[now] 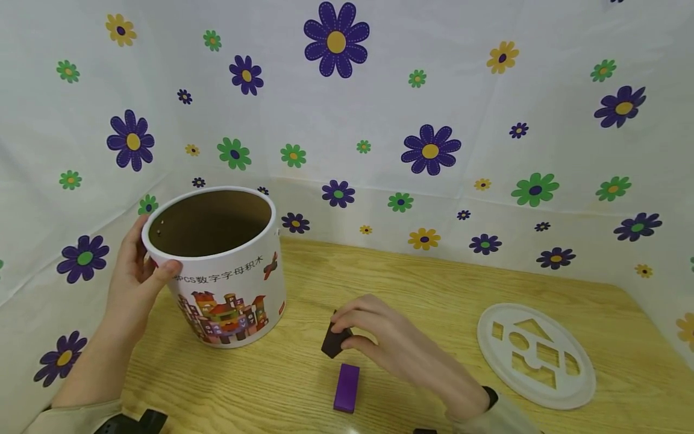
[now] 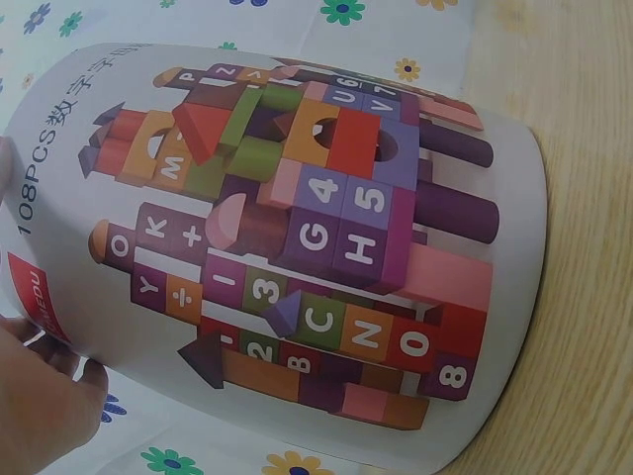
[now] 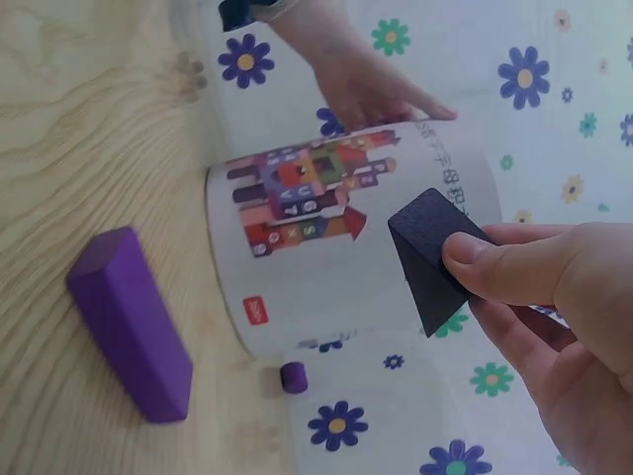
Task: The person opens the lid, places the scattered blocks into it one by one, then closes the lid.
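Observation:
A white bucket point(image 1: 246, 271) with pictures of toy blocks on its side stands on the table at the left. My left hand point(image 1: 127, 295) grips its near-left rim, thumb on the outer wall. In the head view, my right hand point(image 1: 382, 337) pinches a dark triangular block point(image 3: 432, 247) between thumb and fingers, held above the table. Just below it a purple rectangular block point(image 1: 347, 389) lies on the wood. A small purple cylinder point(image 3: 294, 377) shows beyond the bucket's base in the right wrist view. The bucket's floor is hidden.
To the right lies a round white lid point(image 1: 493, 355) with cut-out shapes. The wooden table point(image 1: 423, 283) meets a flower-patterned cloth point(image 1: 368, 108) hanging at the back and sides.

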The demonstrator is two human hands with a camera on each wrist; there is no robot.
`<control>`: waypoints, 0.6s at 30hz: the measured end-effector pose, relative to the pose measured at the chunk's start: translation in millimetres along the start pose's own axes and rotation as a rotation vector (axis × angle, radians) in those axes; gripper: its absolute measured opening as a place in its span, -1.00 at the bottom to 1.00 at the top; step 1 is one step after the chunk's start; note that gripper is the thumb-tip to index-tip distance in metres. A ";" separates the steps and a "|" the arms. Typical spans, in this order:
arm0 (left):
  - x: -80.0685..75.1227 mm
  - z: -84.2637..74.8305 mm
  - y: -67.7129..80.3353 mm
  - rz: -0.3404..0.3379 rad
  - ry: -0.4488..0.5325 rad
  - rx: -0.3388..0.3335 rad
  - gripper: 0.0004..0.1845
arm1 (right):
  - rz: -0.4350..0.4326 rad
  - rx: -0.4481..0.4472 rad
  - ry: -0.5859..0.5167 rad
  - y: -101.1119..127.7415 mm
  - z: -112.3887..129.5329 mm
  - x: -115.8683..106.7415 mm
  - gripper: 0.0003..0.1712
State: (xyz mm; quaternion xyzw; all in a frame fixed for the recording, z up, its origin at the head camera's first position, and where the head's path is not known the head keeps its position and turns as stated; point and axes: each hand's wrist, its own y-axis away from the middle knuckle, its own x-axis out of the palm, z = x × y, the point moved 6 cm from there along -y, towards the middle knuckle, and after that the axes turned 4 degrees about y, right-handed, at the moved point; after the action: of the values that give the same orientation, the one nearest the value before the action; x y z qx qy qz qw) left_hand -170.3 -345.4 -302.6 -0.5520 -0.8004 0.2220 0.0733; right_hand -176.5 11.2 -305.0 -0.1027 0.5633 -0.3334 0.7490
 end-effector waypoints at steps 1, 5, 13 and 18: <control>-0.2 0.1 -0.1 0.000 -0.001 0.000 -0.20 | -0.010 -0.006 -0.001 -4.0 1.1 0.6 -0.75; -0.5 0.7 -0.4 0.005 0.021 0.002 -0.20 | -0.024 -0.013 0.006 -18.2 5.8 3.4 -0.77; -0.4 0.1 0.0 0.010 0.048 0.008 -0.20 | -0.059 -0.025 -0.070 -42.8 19.7 3.9 -0.78; 0.0 -0.3 1.0 0.013 0.064 0.011 -0.20 | -0.135 -0.061 -0.093 -58.4 26.0 3.8 -0.79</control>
State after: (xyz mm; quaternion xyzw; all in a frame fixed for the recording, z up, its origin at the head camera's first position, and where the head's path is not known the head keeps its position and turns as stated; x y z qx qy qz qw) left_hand -169.3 -345.0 -302.8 -0.5636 -0.7929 0.2088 0.1005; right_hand -174.6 -41.0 -268.1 -0.1788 0.5298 -0.3608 0.7465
